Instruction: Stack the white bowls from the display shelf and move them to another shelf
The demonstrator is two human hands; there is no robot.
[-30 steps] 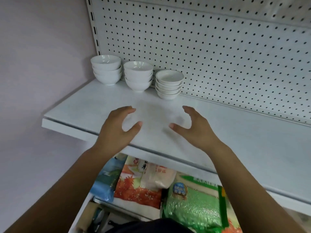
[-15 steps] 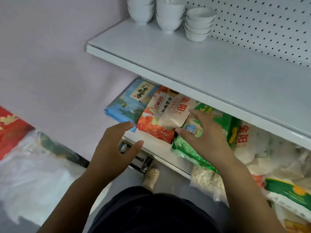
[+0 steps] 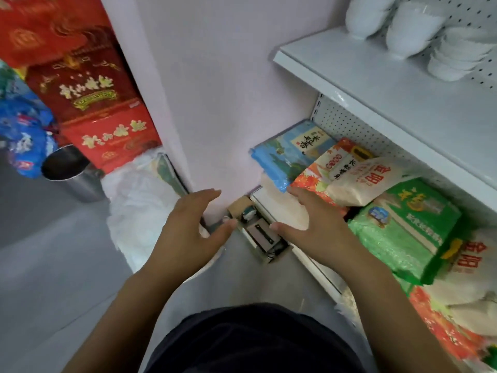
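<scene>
Three stacks of white bowls stand at the back left of the white shelf point(image 3: 398, 92), by the pegboard: one stack point(image 3: 365, 14) at the left, one point(image 3: 411, 28) in the middle and a lower one point(image 3: 457, 55) at the right. My left hand point(image 3: 193, 227) and my right hand point(image 3: 314, 224) hover well below that shelf, palms facing each other, fingers spread, holding nothing. They are near floor level, in front of the lower shelf's left end.
Bags of rice lie on the lower shelf: blue point(image 3: 290, 152), orange point(image 3: 320, 168), white point(image 3: 368, 181) and green point(image 3: 403, 227). A small cardboard box point(image 3: 258, 232) sits on the floor between my hands. At the left are red boxes point(image 3: 88, 98), a metal bucket point(image 3: 72, 173) and a white sack point(image 3: 145, 205).
The view has swung down and to the left, away from the bowl stacks. Both hands dropped from above the white shelf to near the floor, still empty and spread.
</scene>
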